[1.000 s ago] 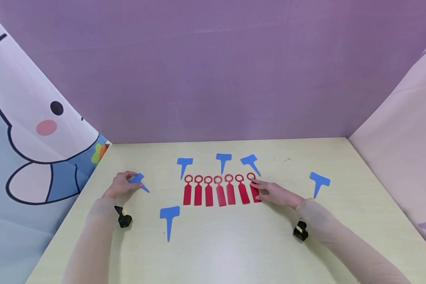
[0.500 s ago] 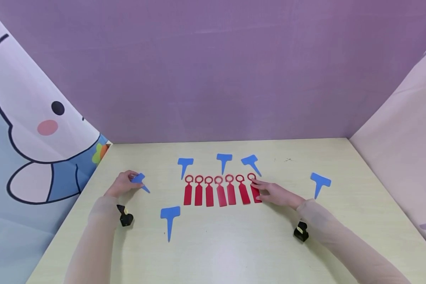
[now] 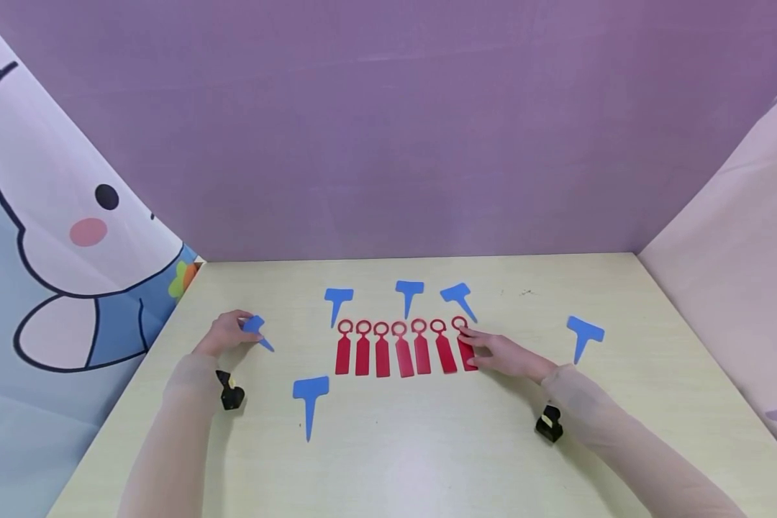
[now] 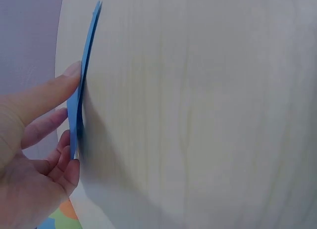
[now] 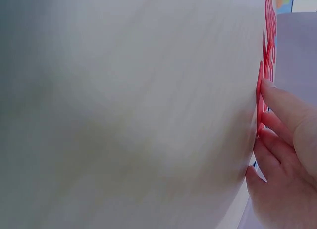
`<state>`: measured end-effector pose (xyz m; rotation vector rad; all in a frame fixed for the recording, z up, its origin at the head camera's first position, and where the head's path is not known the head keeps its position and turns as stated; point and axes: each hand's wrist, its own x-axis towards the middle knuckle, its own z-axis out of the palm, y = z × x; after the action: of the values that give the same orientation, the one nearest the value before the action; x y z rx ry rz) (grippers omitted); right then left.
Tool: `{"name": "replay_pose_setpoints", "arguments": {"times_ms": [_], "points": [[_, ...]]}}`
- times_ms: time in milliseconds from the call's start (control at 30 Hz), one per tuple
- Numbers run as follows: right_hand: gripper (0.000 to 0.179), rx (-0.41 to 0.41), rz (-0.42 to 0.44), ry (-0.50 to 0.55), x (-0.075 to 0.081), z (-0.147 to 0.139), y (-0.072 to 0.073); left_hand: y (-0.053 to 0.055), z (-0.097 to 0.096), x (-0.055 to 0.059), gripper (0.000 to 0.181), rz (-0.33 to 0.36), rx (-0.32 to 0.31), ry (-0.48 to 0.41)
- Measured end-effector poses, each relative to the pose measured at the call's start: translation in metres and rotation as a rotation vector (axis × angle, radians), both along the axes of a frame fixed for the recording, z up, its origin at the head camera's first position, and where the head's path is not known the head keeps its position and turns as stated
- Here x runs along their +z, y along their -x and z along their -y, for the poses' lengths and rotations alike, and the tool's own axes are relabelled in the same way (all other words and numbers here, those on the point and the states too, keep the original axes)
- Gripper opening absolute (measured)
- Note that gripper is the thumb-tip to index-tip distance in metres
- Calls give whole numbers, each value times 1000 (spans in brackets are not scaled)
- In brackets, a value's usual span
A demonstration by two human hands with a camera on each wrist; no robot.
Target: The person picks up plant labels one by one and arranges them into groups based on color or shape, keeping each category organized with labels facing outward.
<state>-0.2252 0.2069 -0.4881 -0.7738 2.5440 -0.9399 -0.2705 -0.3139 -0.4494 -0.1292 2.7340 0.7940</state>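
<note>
At the table's left, my left hand [image 3: 229, 332] pinches a blue T-shaped plant label [image 3: 254, 324] by its wide head, the pointed stem angled down to the right. In the left wrist view, the thumb lies on one face of the blue label [image 4: 78, 108] and fingers are behind it. My right hand [image 3: 503, 354] is at the right end of a row of red ring-topped tags. Its thumb and fingers hold the last red tag [image 3: 464, 351], covering part of it. The right wrist view shows that red tag [image 5: 259, 100] edge-on between thumb and fingers.
Several red tags [image 3: 382, 357] lie side by side mid-table. Blue labels lie around them: one front left [image 3: 310, 403], one far right [image 3: 585, 335], and three behind the row, including the middle label [image 3: 409, 291]. A purple backdrop [image 3: 388, 144] stands behind the table.
The left hand has shifted very slightly right, and its blue label has tilted a little. The right hand keeps its place on the red tag.
</note>
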Motion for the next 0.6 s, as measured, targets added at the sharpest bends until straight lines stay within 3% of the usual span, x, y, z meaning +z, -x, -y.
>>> {"name": "replay_pose_setpoints", "arguments": {"times_ms": [233,400,600], "points": [[55,-1,13,11,1,1,-1,1,-2,1,62,2,18,31],[55,8,6,2,1,0,0,0,1,-3,62,10,39,-32],[55,1,18,12,0,0,0,-3,5,-9,62,-27,18,-111]]}}
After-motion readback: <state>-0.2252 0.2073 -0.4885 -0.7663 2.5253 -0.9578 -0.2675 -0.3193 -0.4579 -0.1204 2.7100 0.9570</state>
